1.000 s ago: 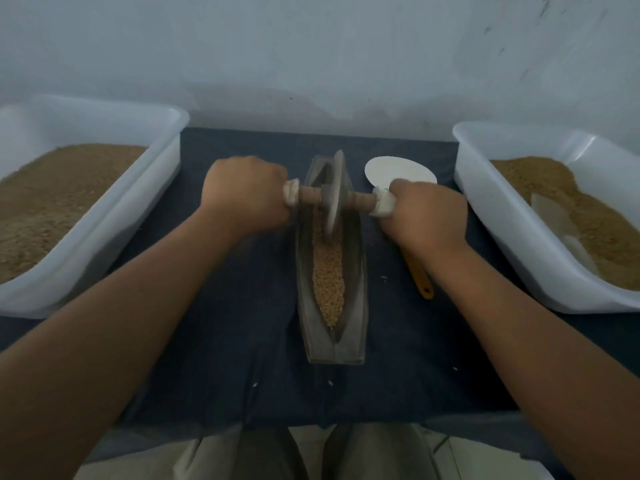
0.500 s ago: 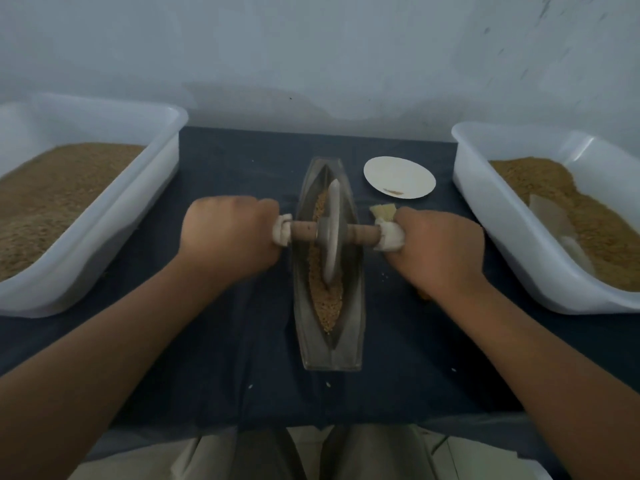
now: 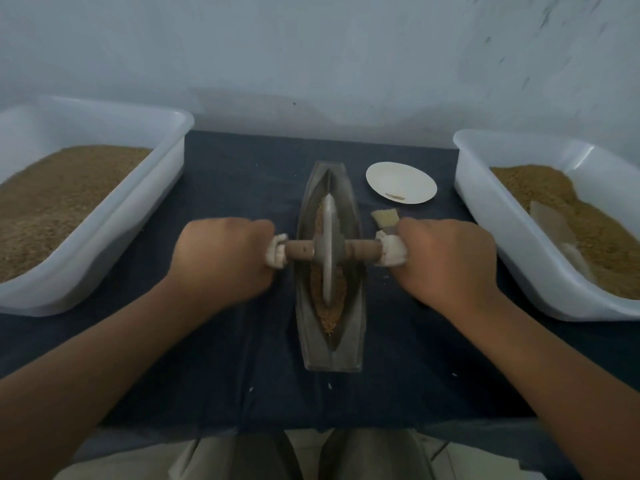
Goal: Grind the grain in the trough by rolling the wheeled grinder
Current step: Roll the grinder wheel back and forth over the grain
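We grip the wheeled grinder (image 3: 327, 252) by both ends of its wooden axle (image 3: 362, 250). Our left hand (image 3: 221, 261) and right hand (image 3: 450, 261) are each curled into a fist round a white cloth wrap (image 3: 393, 251), knuckles up, forearms reaching forward and angling inward. The wheel stands on edge in the middle of the trough (image 3: 349, 341), on the grain (image 3: 334, 313) along its groove. The trough lies lengthwise on the dark cloth (image 3: 242, 358), between the left tub (image 3: 104, 244) and the right tub (image 3: 502, 237), both holding brown grain. A brush (image 3: 384, 220) and a small plate (image 3: 401, 174) lie just beyond our right hand.
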{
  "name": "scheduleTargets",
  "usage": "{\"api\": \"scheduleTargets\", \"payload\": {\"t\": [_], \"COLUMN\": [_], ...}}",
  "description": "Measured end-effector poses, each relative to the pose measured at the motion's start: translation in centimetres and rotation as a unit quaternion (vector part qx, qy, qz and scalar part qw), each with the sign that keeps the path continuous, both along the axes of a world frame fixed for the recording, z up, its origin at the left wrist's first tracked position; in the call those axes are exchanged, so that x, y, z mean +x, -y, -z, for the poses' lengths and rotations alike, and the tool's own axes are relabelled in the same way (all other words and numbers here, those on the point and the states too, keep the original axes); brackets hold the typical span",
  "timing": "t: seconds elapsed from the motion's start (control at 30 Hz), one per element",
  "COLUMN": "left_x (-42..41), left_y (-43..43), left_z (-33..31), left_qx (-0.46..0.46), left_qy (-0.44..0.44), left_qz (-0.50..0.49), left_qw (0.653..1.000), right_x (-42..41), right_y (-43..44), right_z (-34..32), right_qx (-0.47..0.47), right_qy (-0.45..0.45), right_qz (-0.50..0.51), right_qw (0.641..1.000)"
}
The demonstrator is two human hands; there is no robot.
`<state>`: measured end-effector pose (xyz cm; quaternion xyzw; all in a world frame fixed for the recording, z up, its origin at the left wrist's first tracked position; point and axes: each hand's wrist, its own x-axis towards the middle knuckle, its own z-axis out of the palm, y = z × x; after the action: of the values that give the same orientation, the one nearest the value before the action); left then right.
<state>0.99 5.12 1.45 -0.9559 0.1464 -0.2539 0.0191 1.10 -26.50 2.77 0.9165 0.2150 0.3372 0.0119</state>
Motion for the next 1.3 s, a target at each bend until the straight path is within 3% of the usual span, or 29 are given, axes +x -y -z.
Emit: {"api": "scheduleTargets", "payload": {"t": [0.17, 0.33, 0.47, 0.63, 0.93, 1.03, 1.17, 1.3], "left_x": [5.0, 9.5, 6.4, 0.3, 9.5, 7.6, 2.0, 0.5], "left_y": [0.7, 1.9, 1.5, 0.0, 1.9, 1.7, 0.5, 0.0], "left_z": [-0.2, -1.8, -1.6, -1.0, -2.3, -2.2, -1.3, -1.0], "left_qx": [0.012, -0.021, 0.027, 0.036, 0.021, 0.033, 0.05, 0.036], "left_qy": [-0.027, -0.044, -0.02, 0.027, -0.048, -0.026, 0.019, 0.024], "left_qz": [-0.025, -0.042, -0.03, 0.047, -0.034, -0.028, 0.018, 0.025], "left_qw": [0.999, 0.998, 0.999, 0.998, 0.998, 0.999, 0.998, 0.999], "right_x": [4.6, 8.9, 5.8, -0.5, 7.9, 6.3, 0.9, -0.7], "right_y": [-1.2, -2.3, -1.3, 0.0, -1.6, -1.1, -0.3, 0.0], "right_z": [-0.6, -2.0, -0.5, 0.6, -0.2, -0.1, 0.6, 0.6], "right_qx": [-0.027, 0.003, -0.003, 0.019, 0.011, 0.002, 0.018, 0.025], "right_qy": [-0.051, -0.052, -0.084, -0.05, -0.085, -0.106, -0.042, -0.048], "right_qz": [0.108, 0.098, 0.129, 0.073, 0.14, 0.137, 0.085, 0.067], "right_qw": [0.992, 0.994, 0.988, 0.996, 0.986, 0.985, 0.995, 0.996]}}
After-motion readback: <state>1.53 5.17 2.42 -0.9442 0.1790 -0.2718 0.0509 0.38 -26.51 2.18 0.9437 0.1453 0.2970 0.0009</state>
